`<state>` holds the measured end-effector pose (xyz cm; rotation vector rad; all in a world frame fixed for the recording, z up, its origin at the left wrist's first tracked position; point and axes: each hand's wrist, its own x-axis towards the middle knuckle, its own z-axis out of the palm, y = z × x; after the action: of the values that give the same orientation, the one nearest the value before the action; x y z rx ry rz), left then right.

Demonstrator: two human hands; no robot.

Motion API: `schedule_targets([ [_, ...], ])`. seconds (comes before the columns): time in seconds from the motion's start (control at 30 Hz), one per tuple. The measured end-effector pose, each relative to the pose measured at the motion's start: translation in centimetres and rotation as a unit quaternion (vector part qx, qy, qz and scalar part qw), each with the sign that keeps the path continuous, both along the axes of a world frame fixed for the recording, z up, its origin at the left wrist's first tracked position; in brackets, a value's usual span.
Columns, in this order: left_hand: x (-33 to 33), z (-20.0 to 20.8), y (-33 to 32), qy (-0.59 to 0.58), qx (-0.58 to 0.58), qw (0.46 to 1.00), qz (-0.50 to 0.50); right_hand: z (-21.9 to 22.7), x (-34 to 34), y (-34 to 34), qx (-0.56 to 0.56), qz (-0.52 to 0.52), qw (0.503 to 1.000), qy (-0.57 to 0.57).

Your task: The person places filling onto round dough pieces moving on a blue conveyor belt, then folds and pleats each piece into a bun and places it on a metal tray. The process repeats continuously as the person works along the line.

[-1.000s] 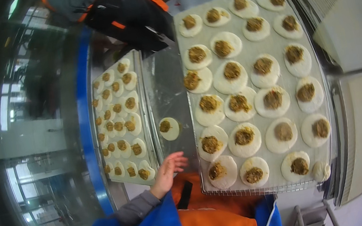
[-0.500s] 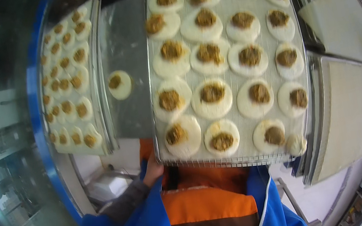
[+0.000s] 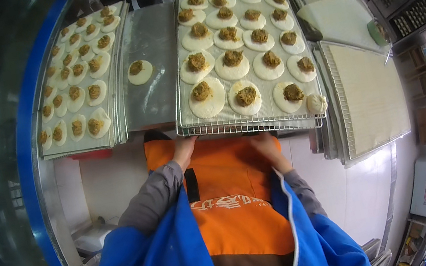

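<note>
In the head view, my left grip (image 3: 184,150) meets the near left corner of the large wire rack (image 3: 251,124), fingers partly hidden beneath its edge, so I cannot tell how far they are closed or whether they hold it. My right grip (image 3: 266,147) is blurred below the same front edge; I cannot tell whether it is open or has hold of anything. My hands sit apart along this side, probably because that suits steadying a broad, loaded rack, and both stay clear of the soft dough

The rack lies just in front of me, above my orange apron (image 3: 222,182), carrying rows of flat dough rounds (image 3: 213,109), each with a brown mound of filling (image 3: 201,90). The gaps between most of them presumably prevent sticking. A plain dough lump (image 3: 316,104) perches at the near right corner, perhaps where room was spare

To the left, a single filled round (image 3: 141,79) rests on the metal surface (image 3: 148,107), between the rack and a stack of trays (image 3: 118,121) bearing more filled rounds. Pale-lined racks (image 3: 368,94) lie on the right, seemingly stacked to save space
</note>
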<state>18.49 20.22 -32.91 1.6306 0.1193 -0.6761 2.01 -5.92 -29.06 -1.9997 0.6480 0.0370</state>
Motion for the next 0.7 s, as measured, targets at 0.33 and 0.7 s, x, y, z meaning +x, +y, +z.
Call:
schedule_targets([
  [0.33, 0.4, -4.9, 1.1, -0.346, 0.178, 0.902, -0.186, -4.4, 9.9, 11.1, 0.064, 0.081, 0.986, -0.132],
  [0.7, 2.5, 9.5, 7.7, -0.305, 0.213, 0.872, -0.317, 16.5, -1.2, 1.4, 0.083, 0.247, 0.964, 0.056],
])
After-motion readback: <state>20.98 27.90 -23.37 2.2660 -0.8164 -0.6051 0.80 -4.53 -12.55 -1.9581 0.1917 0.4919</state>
